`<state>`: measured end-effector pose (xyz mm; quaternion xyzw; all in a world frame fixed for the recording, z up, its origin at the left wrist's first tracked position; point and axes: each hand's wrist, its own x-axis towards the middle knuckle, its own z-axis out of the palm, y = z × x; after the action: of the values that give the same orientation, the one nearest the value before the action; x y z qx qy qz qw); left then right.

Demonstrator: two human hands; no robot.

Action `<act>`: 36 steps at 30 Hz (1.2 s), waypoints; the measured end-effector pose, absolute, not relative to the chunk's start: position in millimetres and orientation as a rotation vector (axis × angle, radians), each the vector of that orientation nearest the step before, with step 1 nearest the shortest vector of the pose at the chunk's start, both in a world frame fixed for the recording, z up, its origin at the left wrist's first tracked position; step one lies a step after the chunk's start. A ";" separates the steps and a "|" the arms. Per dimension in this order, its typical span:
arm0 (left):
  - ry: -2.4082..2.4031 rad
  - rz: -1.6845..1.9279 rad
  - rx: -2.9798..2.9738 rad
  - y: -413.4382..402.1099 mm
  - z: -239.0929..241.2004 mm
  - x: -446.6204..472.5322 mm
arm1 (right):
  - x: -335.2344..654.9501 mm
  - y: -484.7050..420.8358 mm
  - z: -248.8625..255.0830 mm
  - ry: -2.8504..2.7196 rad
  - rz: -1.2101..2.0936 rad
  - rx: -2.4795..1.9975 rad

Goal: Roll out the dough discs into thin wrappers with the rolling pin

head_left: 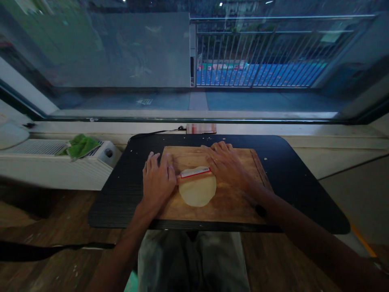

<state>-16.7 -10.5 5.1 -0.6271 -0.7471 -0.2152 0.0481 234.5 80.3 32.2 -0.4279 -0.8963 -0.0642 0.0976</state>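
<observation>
A thin wooden rolling pin [195,173] with a red-and-white label lies across the upper part of a round, flat sheet of pale dough [197,193]. The dough rests on a wooden cutting board [182,213]. At the pin's left end, my left hand [158,176] lies palm down with its fingers stretched out and apart. My right hand [225,164] is laid over the other end, its fingers reaching forward past the pin and hiding that end. Both palms seem to press on the pin rather than wrap round it.
The board sits on a black table [112,202] with rounded corners and scattered crumbs. Behind it are a windowsill [243,129] with a small blurred packet [200,128] and a large window. A green cloth [81,146] lies on a white radiator [91,166] at the left.
</observation>
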 end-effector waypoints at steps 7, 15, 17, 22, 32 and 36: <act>-2.339 -0.553 -1.972 31.5 7.3 -30.1 | 221.5 118.1 22.9 -2.623 -0.037 -1.269; -2.284 -0.556 -2.028 -17.3 0.6 -20.6 | 246.0 56.5 10.3 -2.638 -0.085 -1.231; -2.312 -0.557 -2.000 -22.8 1.9 -17.3 | 246.1 48.2 9.6 -2.615 -0.092 -1.289; -2.387 -0.543 -1.972 -0.8 6.2 -18.9 | 235.9 59.8 16.6 -2.554 -0.094 -1.386; -2.180 -0.508 -2.236 59.7 12.3 -30.6 | 226.1 29.3 10.4 -2.406 -0.162 -1.561; -2.233 -0.447 -2.229 29.1 12.8 -29.9 | 225.9 32.1 17.4 -2.456 -0.147 -1.525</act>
<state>-29.9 29.1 12.8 -0.6993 -0.7006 -0.1402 -0.0222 225.9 32.1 17.4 -0.5227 -0.8421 -0.0505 0.1229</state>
